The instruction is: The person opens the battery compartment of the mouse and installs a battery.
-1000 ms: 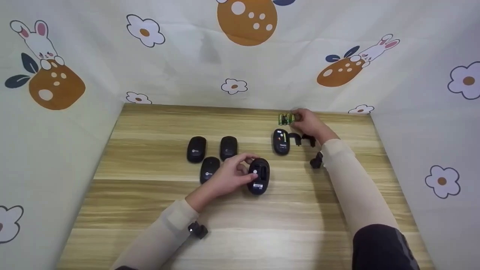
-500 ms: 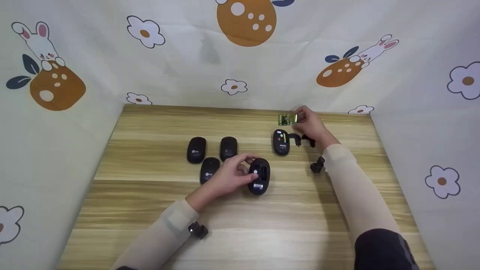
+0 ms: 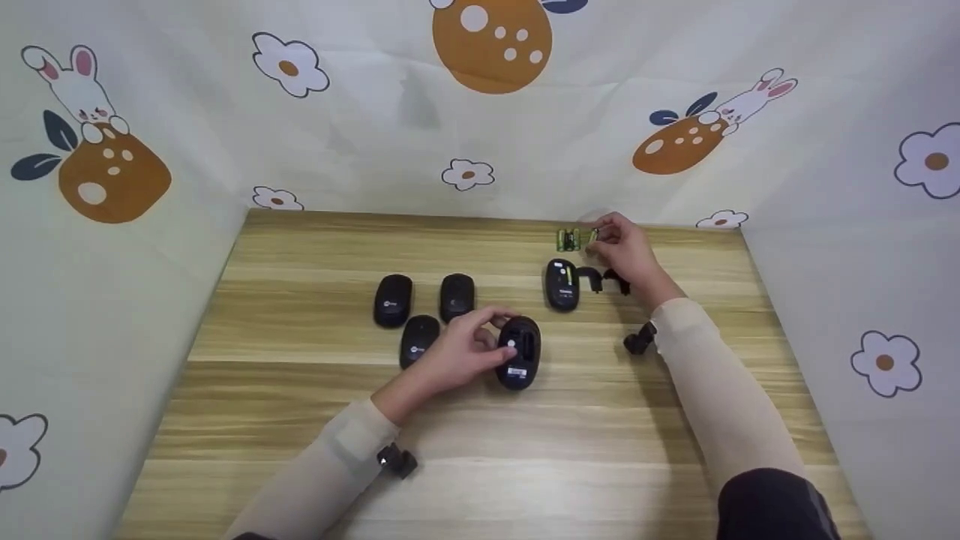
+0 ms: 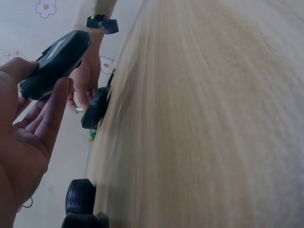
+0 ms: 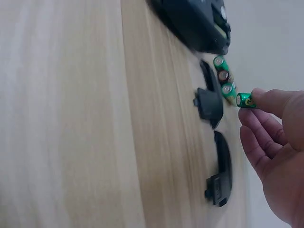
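My left hand [image 3: 466, 349] grips a black computer mouse [image 3: 519, 375] by its sides, underside facing up. Its battery compartment shows as a dark open hollow; the left wrist view has this mouse [image 4: 59, 61] raised off the table. At the back right, my right hand [image 3: 628, 251] pinches a small green battery [image 5: 244, 100] between thumb and fingers. Just left of it lies a short row of batteries [image 3: 568, 240] on the table. A second upturned mouse [image 3: 562, 296] with a battery in its slot lies nearer me. Beside that are two black battery covers [image 5: 210, 104].
Three more black mice lie top up left of centre: one at the far left [image 3: 394, 300], one behind my left hand [image 3: 457, 292], and one [image 3: 420, 337] partly covered by that hand. Patterned cloth walls [image 3: 360, 150] enclose the wooden table [image 3: 510, 465] at the back and sides.
My right hand has taken a battery from the right end of the row and drawn it slightly right, apart from the others. The left hand and its mouse have stayed put.
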### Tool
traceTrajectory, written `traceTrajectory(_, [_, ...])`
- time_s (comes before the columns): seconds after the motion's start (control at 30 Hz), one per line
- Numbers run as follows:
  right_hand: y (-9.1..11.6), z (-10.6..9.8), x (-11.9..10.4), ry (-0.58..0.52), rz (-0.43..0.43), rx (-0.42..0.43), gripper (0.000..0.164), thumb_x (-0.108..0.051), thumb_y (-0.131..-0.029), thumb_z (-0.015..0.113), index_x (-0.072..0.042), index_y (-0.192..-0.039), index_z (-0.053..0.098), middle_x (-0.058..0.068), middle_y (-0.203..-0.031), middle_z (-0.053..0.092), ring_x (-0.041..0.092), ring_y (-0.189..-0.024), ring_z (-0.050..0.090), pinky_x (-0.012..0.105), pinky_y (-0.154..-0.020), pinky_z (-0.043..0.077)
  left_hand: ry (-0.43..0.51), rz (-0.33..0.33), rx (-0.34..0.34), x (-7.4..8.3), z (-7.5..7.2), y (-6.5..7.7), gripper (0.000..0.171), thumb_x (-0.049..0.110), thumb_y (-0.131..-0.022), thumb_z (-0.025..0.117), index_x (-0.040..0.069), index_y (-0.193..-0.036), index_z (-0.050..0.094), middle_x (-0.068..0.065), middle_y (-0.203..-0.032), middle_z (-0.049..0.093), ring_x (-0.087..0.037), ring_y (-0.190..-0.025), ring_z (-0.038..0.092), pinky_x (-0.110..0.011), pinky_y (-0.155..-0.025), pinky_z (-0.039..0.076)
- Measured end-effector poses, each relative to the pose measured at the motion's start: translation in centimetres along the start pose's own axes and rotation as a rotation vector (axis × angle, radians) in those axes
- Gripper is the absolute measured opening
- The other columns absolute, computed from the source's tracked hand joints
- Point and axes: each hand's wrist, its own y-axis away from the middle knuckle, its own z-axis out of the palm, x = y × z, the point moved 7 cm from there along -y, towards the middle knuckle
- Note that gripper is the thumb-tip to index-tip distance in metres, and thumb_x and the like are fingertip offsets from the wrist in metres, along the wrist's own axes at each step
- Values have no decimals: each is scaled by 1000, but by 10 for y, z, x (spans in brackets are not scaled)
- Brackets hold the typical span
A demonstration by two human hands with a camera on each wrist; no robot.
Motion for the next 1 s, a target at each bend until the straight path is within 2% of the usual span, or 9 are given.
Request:
traceTrajectory(0.1, [3, 1, -8, -17, -37, -2, 37, 4, -101, 76, 9, -134, 60, 22, -110, 71, 32, -97, 68, 29, -75, 58, 5, 4, 4, 1, -1, 1, 54, 12, -96, 86, 14, -146, 67, -3, -122, 68, -14, -83, 71, -29, -73, 63])
traceTrajectory(0.23, [8, 1, -20, -11, -96, 8, 34, 8, -99, 76, 11, -130, 61, 28, -111, 71, 26, -96, 68, 21, -77, 56, 7, 3, 6, 1, -2, 2, 54, 12, -96, 86, 14, -146, 67, -3, -122, 68, -14, -83, 71, -29, -74, 63])
traceTrajectory(0.4, [23, 4, -39, -17, -108, 2, 26, 10, -100, 72, 7, -125, 63, 26, -111, 67, 22, -95, 64, 18, -77, 56, 12, -1, 3, 2, -2, 3, 55, 11, -95, 86, 14, -147, 67, -3, -122, 68, -15, -84, 71, -30, -75, 64])
traceTrajectory(0.6, [46, 11, -69, -30, -129, -3, 26, 14, -98, 69, 10, -123, 65, 36, -110, 65, 24, -92, 64, 19, -75, 53, 5, 16, 7, 2, -3, 2, 55, 11, -96, 86, 12, -147, 67, -3, -121, 68, -13, -83, 70, -29, -76, 63])
traceTrajectory(0.83, [62, 17, -71, -8, -199, 33, 27, 13, -97, 72, 10, -123, 66, 25, -106, 69, 20, -93, 64, 20, -78, 53, 1, 28, 11, 3, -2, 2, 54, 12, -96, 86, 11, -147, 67, -4, -122, 68, -13, -83, 69, -28, -76, 62])
traceTrajectory(1.0, [76, 25, -77, -32, -231, 11, 25, 7, -98, 76, 7, -121, 68, 18, -104, 71, 19, -92, 65, 21, -75, 53, -1, 24, 5, 3, -2, 2, 56, 12, -95, 87, 13, -147, 66, -3, -122, 68, -13, -83, 70, -29, -76, 63])
